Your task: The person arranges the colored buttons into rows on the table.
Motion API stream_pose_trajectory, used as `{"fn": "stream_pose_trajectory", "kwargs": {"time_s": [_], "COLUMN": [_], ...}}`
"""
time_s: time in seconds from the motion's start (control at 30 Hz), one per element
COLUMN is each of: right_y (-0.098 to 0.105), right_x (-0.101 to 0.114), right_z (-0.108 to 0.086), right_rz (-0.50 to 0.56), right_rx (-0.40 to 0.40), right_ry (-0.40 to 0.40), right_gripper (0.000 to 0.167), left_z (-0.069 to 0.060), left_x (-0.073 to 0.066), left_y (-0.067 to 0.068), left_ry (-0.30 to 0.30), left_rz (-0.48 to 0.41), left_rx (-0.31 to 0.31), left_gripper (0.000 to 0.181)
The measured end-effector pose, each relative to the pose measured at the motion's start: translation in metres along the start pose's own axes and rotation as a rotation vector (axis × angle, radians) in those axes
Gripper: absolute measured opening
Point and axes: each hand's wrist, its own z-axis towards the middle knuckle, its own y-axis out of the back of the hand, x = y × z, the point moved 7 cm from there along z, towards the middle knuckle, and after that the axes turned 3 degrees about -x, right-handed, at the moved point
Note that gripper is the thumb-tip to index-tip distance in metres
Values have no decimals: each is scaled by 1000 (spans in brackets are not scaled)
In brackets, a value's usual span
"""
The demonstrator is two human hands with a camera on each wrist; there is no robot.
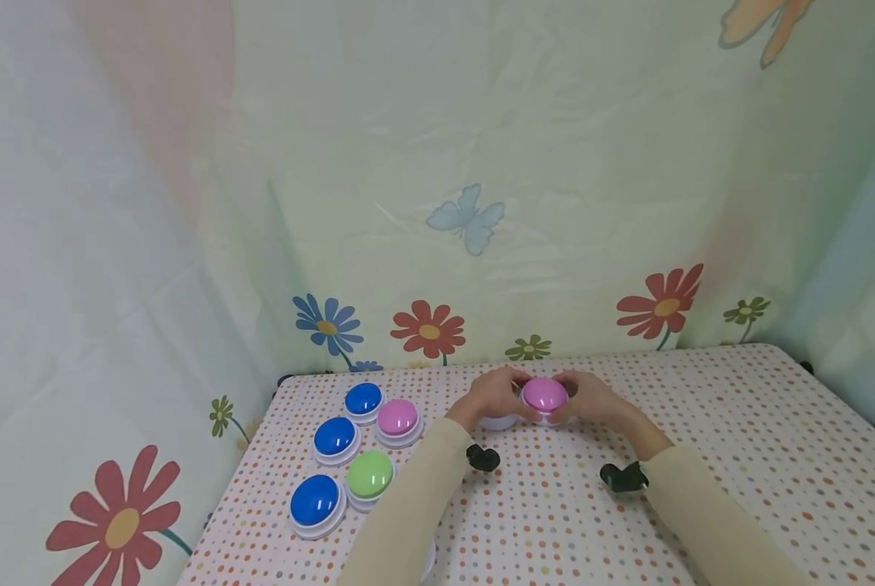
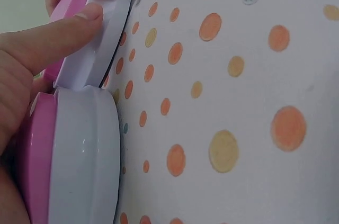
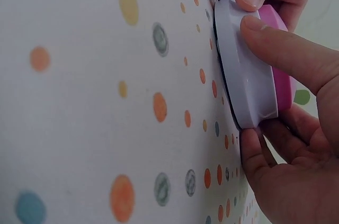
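Both hands are at the far middle of the table, around a pink dome push button (image 1: 544,394) with a white base. My left hand (image 1: 497,395) grips its left side, the thumb on the white base. From the right, my right hand (image 1: 591,399) holds the same button, with its thumb on the base and fingers round the far side. In the right wrist view the base edge looks slightly tilted against the tabletop. Beneath the left palm stands a second pink button (image 2: 85,155), touching the held one; in the head view the hand mostly covers it.
At the left stand several more buttons: a far blue one (image 1: 364,398), a pink one (image 1: 397,418), a middle blue one (image 1: 334,437), a green one (image 1: 369,474) and a near blue one (image 1: 314,500). A white base (image 1: 429,561) shows partly behind the left sleeve. A patterned curtain (image 1: 378,203) borders the dotted table (image 1: 540,521).
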Motion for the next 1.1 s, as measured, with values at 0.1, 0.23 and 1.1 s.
{"fn": "stream_pose_trajectory", "kwargs": {"time_s": [0.1,0.23,1.1], "right_y": [-3,-8,-38], "right_x": [1,3,113], "right_z": [2,5,-41], "right_rz": [1,4,51], "right_rx": [0,15,87], "right_ry": [9,36,298], "right_gripper": [79,81,52], "left_z": [-2,-2,-108], "left_x": [2,6,32], "left_y": [0,0,108], "left_ry": [-2,-2,-55], "left_rz": [10,52,10], "left_rx": [2,28,72], "left_gripper": [66,68,45]}}
